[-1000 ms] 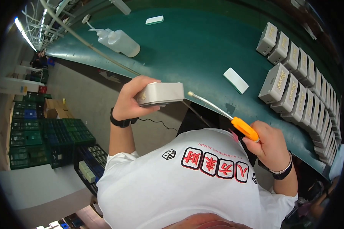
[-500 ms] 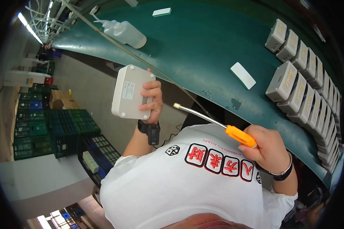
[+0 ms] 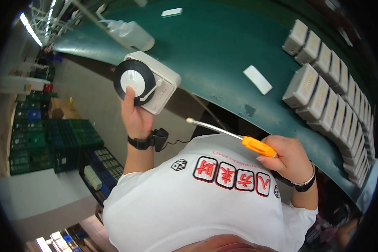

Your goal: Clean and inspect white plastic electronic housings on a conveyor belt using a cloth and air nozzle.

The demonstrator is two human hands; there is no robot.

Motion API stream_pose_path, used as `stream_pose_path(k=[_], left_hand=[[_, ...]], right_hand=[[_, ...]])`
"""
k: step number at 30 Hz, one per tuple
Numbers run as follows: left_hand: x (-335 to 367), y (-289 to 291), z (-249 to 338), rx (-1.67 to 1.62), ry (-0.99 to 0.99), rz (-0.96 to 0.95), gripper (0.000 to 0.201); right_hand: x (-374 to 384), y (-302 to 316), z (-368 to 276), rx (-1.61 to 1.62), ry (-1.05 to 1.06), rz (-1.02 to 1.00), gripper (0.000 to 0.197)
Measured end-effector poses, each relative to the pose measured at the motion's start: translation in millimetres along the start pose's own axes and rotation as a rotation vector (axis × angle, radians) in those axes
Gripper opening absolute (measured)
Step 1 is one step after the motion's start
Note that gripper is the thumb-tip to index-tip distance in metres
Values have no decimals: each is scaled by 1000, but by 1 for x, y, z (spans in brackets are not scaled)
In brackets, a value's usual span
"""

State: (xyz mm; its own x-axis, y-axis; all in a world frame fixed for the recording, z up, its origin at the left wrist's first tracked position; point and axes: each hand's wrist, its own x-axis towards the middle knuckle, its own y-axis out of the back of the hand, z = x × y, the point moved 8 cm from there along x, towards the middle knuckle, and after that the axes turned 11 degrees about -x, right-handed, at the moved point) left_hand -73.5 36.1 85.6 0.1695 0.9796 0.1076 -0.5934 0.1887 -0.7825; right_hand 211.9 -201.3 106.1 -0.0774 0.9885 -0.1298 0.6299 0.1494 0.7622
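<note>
My left hand [image 3: 135,114] holds up a small white turntable-shaped device [image 3: 149,83] with a black disc and a white tone arm on its face, thumb resting on the disc. It hangs just off the near edge of the green table [image 3: 222,54]. My right hand [image 3: 290,158] grips a screwdriver [image 3: 235,136] by its orange handle; the metal shaft points left toward the device, its tip a short way below and right of it, not touching.
Rows of several white devices [image 3: 323,92] line the right side of the table. A flat white piece [image 3: 258,79] and a clear squeeze bottle [image 3: 132,34] lie on the table. Green and blue crates [image 3: 42,143] are stacked on the floor at left.
My left hand has turned the device over, from its plain back to its disc face, and lifted it toward the table edge. The screwdriver hand dropped slightly.
</note>
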Motion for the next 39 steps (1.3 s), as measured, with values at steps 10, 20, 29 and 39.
stream_pose_path(k=[10,20,29,39], left_hand=[[26,-127,-117,386,403,-421,51],[48,-231,-269,1200,249,-1106,59],[34,-242,-328,1290,337,-1070,68],[-7,-221,-294,941,394,-1182,76]], right_hand=[[-93,21,52,607,-3,769,37],[-241,-9,138,593,-464,1584,43],[-242,-20,166,631,-560,1664,39],[-283,-28,188,595,-663,1846,41]])
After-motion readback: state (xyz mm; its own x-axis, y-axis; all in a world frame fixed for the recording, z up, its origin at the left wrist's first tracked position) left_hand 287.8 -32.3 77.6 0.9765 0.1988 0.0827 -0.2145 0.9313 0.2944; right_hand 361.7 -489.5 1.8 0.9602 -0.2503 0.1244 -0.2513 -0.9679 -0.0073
